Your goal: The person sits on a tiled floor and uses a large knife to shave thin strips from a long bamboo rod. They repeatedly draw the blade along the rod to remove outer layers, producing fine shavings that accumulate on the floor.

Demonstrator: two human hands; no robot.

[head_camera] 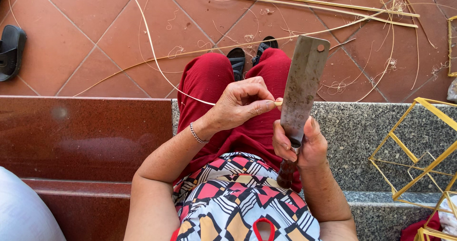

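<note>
Head view: left hand [238, 105] pinches thin bamboo strip [157, 62] against big knife [301, 91]. Right hand [301, 145] grips knife handle tight. Step looks like shaving strip thinner. Next pull needs slow, steady hands.

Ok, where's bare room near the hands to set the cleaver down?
Free: the red stone ledge beside the left hand, and the grey granite step between the right hand holding the cleaver and the yellow strip frames. Crowded: the tiled floor ahead, strewn with bamboo strips and shavings.
</note>
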